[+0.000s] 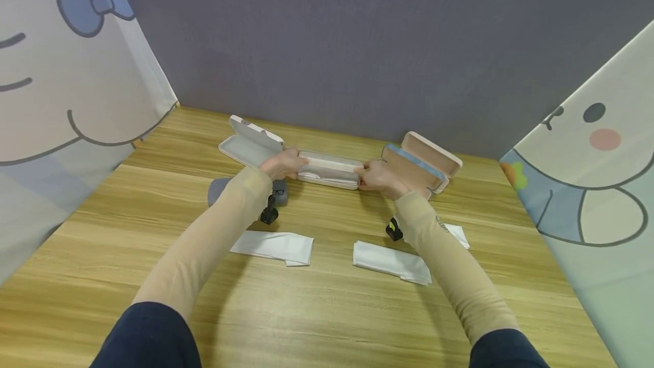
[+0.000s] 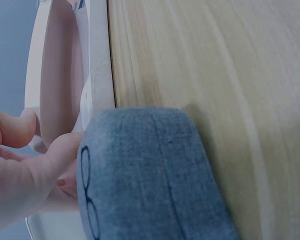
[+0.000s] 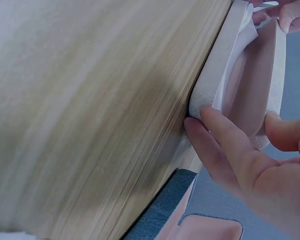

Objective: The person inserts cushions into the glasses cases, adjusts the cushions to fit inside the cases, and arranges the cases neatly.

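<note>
A pale glasses case (image 1: 329,182) stands with its lid up at the back of the table, a white cloth (image 3: 245,37) lying inside it. My left hand (image 1: 284,163) grips its left end, thumb and fingers spread between lid and base. At the other end my right hand (image 1: 380,177) holds it, with the thumb at the lid and fingers on the base's corner in the right wrist view. A grey fabric glasses case (image 2: 140,165) with a spectacles print lies just in front of the left hand, partly hidden by that arm in the head view.
Behind the left hand is an open white case (image 1: 255,136). Beside the right hand stands an open blue case with a pink lining (image 1: 431,155). Folded white cloths (image 1: 278,247) (image 1: 392,261) (image 1: 458,235) lie nearer the front. A grey wall (image 1: 332,55) borders the back.
</note>
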A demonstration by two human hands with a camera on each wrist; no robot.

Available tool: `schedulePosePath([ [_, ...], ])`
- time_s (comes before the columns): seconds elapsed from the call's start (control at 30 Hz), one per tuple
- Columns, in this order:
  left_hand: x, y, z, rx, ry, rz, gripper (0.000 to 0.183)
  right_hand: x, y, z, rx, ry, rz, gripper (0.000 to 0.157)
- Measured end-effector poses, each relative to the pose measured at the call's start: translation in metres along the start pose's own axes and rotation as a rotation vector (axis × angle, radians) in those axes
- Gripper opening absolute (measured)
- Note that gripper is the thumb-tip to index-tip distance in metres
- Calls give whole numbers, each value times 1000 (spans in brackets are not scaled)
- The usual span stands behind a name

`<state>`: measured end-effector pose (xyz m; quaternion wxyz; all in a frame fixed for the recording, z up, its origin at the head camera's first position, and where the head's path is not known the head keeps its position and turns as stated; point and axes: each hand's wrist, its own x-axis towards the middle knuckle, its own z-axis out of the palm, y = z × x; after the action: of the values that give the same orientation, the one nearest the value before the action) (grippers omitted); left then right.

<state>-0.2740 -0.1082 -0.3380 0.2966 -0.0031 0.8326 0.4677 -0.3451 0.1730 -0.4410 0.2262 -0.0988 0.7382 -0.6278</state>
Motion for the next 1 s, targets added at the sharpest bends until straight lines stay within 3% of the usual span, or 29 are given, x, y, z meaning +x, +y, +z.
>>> schedulePosePath([
  [0.2,1,0,0,-12,11,11,64,-60,-75,48,-337,125,140,21],
  [0.3,1,-1,1,-10,19,10,64,-72,-89,57,-434,121,160,25],
  [0.6,4,-4,2,-15,13,36,62,-72,-83,61,-490,159,131,23],
  [1.0,1,-4,6,4,65,50,60,-77,-79,65,-594,192,114,28],
])
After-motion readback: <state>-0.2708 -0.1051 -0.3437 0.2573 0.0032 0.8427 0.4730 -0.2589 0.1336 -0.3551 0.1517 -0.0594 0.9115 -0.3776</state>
